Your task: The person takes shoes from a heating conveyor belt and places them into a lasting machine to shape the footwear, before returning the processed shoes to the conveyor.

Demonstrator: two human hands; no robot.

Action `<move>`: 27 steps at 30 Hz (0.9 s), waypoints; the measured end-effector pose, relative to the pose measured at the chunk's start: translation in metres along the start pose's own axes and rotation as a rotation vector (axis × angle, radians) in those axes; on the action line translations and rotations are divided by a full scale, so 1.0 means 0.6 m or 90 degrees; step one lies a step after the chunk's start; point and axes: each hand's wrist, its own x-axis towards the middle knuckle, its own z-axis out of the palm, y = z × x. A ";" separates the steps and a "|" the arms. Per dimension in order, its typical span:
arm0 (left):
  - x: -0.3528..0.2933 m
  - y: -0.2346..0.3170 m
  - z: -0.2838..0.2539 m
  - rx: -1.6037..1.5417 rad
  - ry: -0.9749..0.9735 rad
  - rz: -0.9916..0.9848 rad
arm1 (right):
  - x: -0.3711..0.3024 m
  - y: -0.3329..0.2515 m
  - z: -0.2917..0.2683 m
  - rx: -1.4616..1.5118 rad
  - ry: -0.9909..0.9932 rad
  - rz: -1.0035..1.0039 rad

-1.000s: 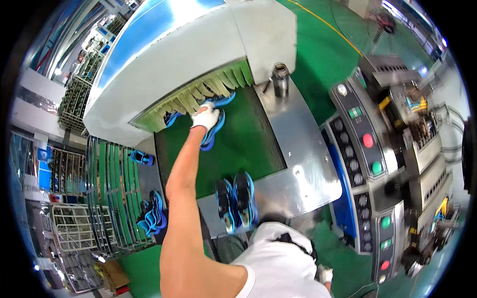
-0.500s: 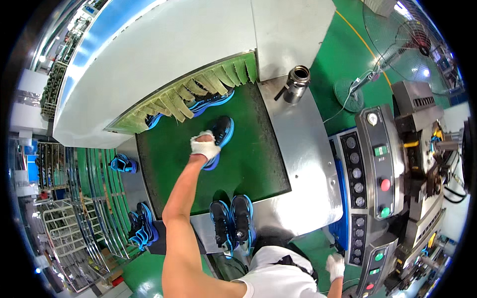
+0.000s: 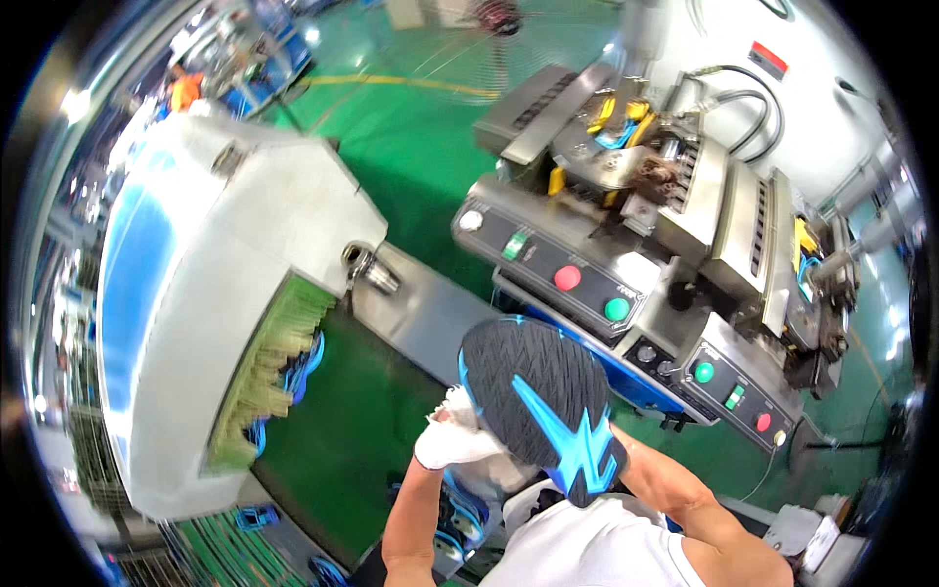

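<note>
The white-gloved left hand point(image 3: 455, 438) is gripping the left edge of a black-and-blue shoe point(image 3: 528, 391), its sole facing the camera just below centre; the right hand is hiding behind it, its grip impossible to tell. A flat green belt point(image 3: 337, 450) is lying lower left, beside a pale grey, box-shaped machine point(image 3: 245, 225).

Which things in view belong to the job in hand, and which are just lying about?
Likely the job:
held shoe, sole facing the camera
left hand, gloved, at its edge
shoes partly under the fringed curtain
green belt

Likely just about:
metal flask on the ledge
fan in the background
</note>
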 end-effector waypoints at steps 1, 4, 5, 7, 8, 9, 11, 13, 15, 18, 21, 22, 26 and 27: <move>0.026 0.000 0.019 -0.013 -0.048 0.023 | -0.020 -0.020 0.001 0.003 -0.003 -0.036; 0.136 0.122 0.066 0.065 0.013 0.148 | -0.109 -0.095 -0.024 0.005 0.014 -0.144; 0.167 0.156 0.082 0.085 0.049 0.185 | -0.142 -0.119 -0.033 0.005 0.025 -0.181; 0.215 0.148 0.106 0.104 0.105 0.213 | -0.216 -0.160 -0.056 0.014 0.048 -0.248; 0.234 0.143 0.120 0.014 0.103 0.238 | -0.249 -0.174 -0.067 0.027 0.068 -0.276; 0.252 0.149 0.127 0.065 0.103 0.225 | -0.286 -0.190 -0.072 0.029 0.085 -0.299; 0.281 0.162 0.149 0.135 0.106 0.200 | -0.326 -0.190 -0.114 0.090 0.164 -0.317; 0.315 0.173 0.167 0.204 0.102 0.187 | -0.351 -0.202 -0.121 0.095 0.171 -0.371; 0.343 0.173 0.184 0.263 0.119 0.231 | -0.367 -0.209 -0.126 0.105 0.171 -0.403; 0.384 0.208 0.202 0.420 0.123 0.328 | -0.371 -0.215 -0.132 0.119 0.155 -0.441; 0.421 0.224 0.196 0.442 0.122 0.358 | -0.345 -0.218 -0.142 0.129 0.116 -0.464; 0.435 0.224 0.190 0.451 0.122 0.373 | -0.337 -0.221 -0.145 0.133 0.100 -0.477; 0.510 0.237 0.163 0.498 0.115 0.454 | -0.314 -0.217 -0.156 0.160 0.048 -0.533; 0.533 0.231 0.154 0.512 0.107 0.449 | -0.310 -0.214 -0.160 0.163 0.043 -0.547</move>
